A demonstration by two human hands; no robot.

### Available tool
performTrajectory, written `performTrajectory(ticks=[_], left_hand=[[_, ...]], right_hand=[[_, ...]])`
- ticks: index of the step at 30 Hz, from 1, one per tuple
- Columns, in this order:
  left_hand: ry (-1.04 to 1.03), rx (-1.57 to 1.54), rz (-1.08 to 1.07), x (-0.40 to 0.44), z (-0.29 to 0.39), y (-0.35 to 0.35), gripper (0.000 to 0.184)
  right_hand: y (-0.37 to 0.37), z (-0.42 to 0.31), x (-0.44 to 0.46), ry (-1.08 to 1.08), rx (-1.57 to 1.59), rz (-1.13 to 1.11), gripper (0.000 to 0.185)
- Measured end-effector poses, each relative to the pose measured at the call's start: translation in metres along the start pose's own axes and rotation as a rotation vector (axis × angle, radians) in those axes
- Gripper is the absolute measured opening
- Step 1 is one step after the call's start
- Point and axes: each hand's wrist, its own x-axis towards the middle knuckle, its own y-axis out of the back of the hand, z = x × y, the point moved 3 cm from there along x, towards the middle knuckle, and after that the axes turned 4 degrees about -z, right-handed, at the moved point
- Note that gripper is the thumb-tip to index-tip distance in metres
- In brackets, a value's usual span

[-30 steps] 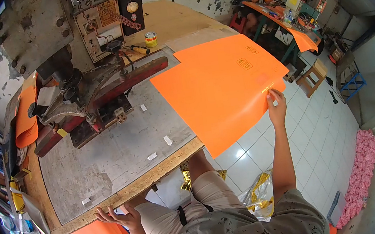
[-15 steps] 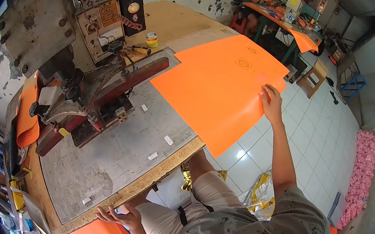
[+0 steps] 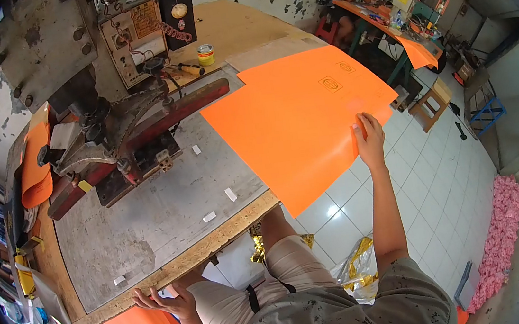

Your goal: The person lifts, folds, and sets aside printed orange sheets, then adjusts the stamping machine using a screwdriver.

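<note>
The wooden bench [image 3: 243, 25] spreads across the left and middle of the scene, with the heavy press [image 3: 43, 39] standing over its left side and a grey metal plate [image 3: 168, 212] lying beneath the press. Right of the press, the orange sheet [image 3: 288, 132] covers the plate's right part and overhangs the bench's right edge above the tiled floor [image 3: 428, 161]; compared with a second ago it sits slightly farther left, and the bulge and bright glint at its right edge have smoothed out. Its long axis runs from near left to far right, the notched, marked end pointing far right, while one corner points toward the person's knees. The two hands are well apart. The left hand [image 3: 170, 302], fingers spread, stays at the bench's near edge; the right hand [image 3: 370, 138] has moved a little inward, its thumb and fingertips now over the sheet's right edge, though whether they are clamped on it cannot be told. A small yellow tin [image 3: 205, 55] stands beyond the sheet, two printed marks [image 3: 330, 84] show near its far right end, and small white pieces [image 3: 231, 194] dot the plate.
</note>
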Motion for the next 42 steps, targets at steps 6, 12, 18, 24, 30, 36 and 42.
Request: performTrajectory(ticks=[6,12,18,24,30,36,42], left_hand=[[0.001,-0.006,0.006,0.0,0.001,0.0,0.06],[0.012,-0.039,0.027,0.002,0.003,0.0,0.059],[0.004,-0.037,0.03,-0.001,0.0,-0.002,0.058],[0.009,-0.03,0.024,-0.001,-0.002,0.001,0.056],[-0.002,-0.007,0.032,-0.004,-0.005,0.001,0.056],[-0.01,0.014,0.028,-0.008,-0.008,-0.004,0.06],[-0.008,0.03,0.036,-0.006,-0.006,-0.004,0.059]], right_hand=[[-0.004,0.003,-0.002,-0.017,-0.01,0.02,0.043],[0.006,-0.007,-0.002,-0.014,-0.057,0.039,0.04],[0.017,0.0,0.032,0.023,-0.105,-0.081,0.029],[-0.014,0.007,0.117,0.239,0.001,-0.241,0.031],[-0.029,-0.005,0.177,0.378,-0.073,-0.53,0.043],[-0.041,-0.008,0.223,0.373,-0.297,-0.743,0.056],[-0.039,-0.017,0.233,0.438,-0.51,-0.796,0.068]])
